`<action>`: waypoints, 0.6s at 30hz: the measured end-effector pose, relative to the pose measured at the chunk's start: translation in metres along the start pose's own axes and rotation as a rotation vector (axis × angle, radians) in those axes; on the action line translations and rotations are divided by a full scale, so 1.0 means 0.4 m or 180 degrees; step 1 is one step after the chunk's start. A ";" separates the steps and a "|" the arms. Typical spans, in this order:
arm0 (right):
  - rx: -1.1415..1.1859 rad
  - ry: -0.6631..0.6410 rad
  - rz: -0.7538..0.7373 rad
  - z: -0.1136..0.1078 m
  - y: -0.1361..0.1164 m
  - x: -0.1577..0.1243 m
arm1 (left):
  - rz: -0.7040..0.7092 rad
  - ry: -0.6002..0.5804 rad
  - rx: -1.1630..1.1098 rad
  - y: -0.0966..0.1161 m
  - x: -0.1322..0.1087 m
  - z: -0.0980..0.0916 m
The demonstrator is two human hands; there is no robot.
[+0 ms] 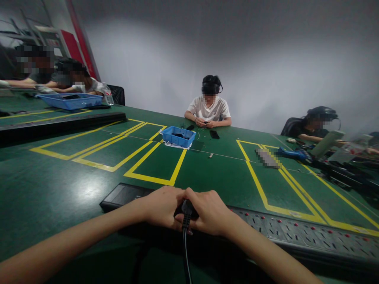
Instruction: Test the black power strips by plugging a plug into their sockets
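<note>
In the head view, a black power plug [186, 207] with a ribbed cord sleeve sits between my hands, and its black cable [186, 252] runs down toward me. My right hand [211, 211] is closed on the plug, thumb and forefinger bent round it. From the other side my left hand [164, 206] is closed against it too, its fingertips partly hidden. The plug's front end cannot be seen. Both hands are over a long power strip [299, 232] with slotted sockets and red dots, whose dark end piece [127, 194] shows at left.
Yellow tape outlines mark the green table [213, 173]. A blue tray [179, 137] with dark parts is ahead, near a seated person [209, 106]. Another blue tray [71, 101] lies far left near two people. At right are a blue-handled tool [291, 153] and another person.
</note>
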State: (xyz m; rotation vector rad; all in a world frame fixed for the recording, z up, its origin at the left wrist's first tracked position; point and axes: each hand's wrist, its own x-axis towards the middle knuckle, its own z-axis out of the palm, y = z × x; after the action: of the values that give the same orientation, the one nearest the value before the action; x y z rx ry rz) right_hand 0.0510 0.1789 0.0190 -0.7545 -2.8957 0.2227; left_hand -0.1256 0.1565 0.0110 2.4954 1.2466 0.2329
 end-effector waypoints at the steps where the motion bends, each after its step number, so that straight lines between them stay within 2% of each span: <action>1: 0.0015 -0.0007 -0.0004 0.000 0.000 0.000 | -0.0001 -0.0003 -0.0007 0.000 0.000 0.000; 18: -0.0053 -0.0003 0.0006 -0.005 -0.007 -0.002 | -0.0057 -0.0059 -0.0076 0.007 -0.001 -0.009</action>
State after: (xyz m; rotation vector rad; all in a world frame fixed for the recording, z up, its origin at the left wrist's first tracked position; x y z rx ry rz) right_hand 0.0509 0.1764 0.0214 -0.7601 -2.9013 0.1994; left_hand -0.1248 0.1557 0.0153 2.4596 1.2510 0.2184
